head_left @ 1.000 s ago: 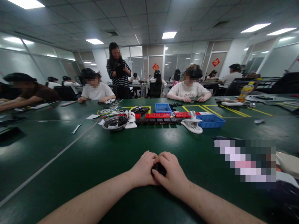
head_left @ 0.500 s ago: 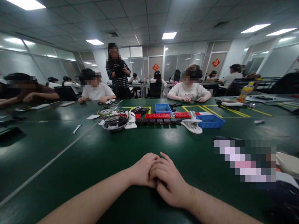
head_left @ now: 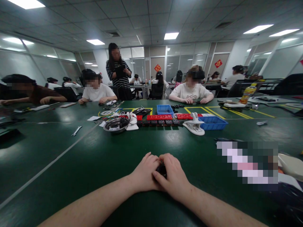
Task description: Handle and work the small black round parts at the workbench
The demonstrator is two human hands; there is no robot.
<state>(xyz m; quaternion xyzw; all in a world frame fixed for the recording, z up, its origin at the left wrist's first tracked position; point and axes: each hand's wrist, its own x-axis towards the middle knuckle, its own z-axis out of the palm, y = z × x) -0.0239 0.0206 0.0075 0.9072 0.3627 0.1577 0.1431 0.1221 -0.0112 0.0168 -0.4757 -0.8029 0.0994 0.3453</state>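
A small, shiny black object [head_left: 161, 170] shows in the gap between my two hands, low over the green tabletop. Its kind cannot be made out, as fingers cover most of it. My left hand [head_left: 147, 172] is closed around its left side, with the fingertips partly hidden. From the right, my right hand [head_left: 174, 176] curls over it, thumb in front and fingers on top. Both hands touch each other at the middle of the near table.
Beyond my hands stand a metal bowl [head_left: 115, 126] of cables, red power strips [head_left: 159, 117], a white clamp base [head_left: 194, 126] and a blue bin [head_left: 214, 123]. A wrench [head_left: 76, 130] lies left. Co-workers sit across the table; one person [head_left: 118, 72] stands behind.
My right hand has lifted and turned its fingers upward off the back of my left hand, so the black object now shows between them. The view has shifted slightly.
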